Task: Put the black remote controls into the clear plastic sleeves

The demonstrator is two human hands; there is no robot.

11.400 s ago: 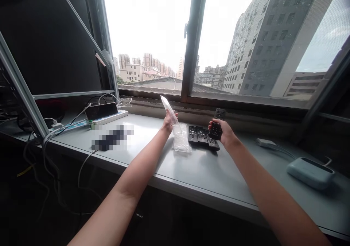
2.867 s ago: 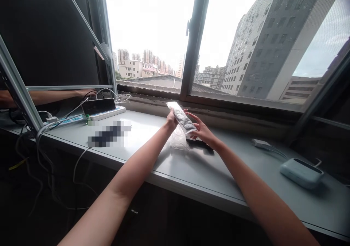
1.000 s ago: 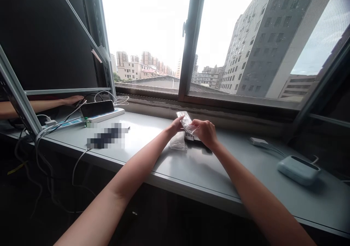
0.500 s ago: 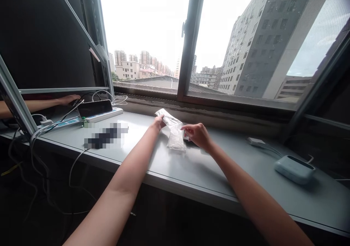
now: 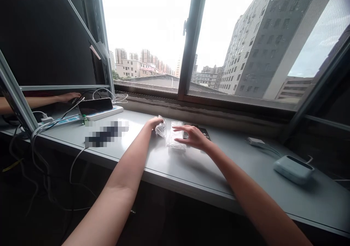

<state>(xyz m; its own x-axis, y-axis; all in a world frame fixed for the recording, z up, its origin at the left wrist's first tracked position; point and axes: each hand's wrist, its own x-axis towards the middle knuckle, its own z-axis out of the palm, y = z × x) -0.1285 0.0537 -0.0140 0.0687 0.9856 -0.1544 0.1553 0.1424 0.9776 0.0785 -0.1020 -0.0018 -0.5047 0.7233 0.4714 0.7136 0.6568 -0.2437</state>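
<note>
Near the middle of the bench (image 5: 197,169): one clear plastic bag (image 5: 176,143), lying flat. Right hand (image 5: 191,136): released, fingers parted, over the bag's right side; contact cannot be told. Left hand (image 5: 155,123): grasping a crumpled plastic sleeve (image 5: 161,130), just left of the bag. Black remote controls (image 5: 205,132): behind the right hand, partly hidden, count unclear. Farther right: white adapter (image 5: 255,141); pale blue device (image 5: 294,169), dark-topped. Farther left: blurred dark item (image 5: 105,134); phone (image 5: 95,106), leaning upright on a white power strip (image 5: 116,110); another person's hand (image 5: 69,97), among cables (image 5: 102,89).
</note>
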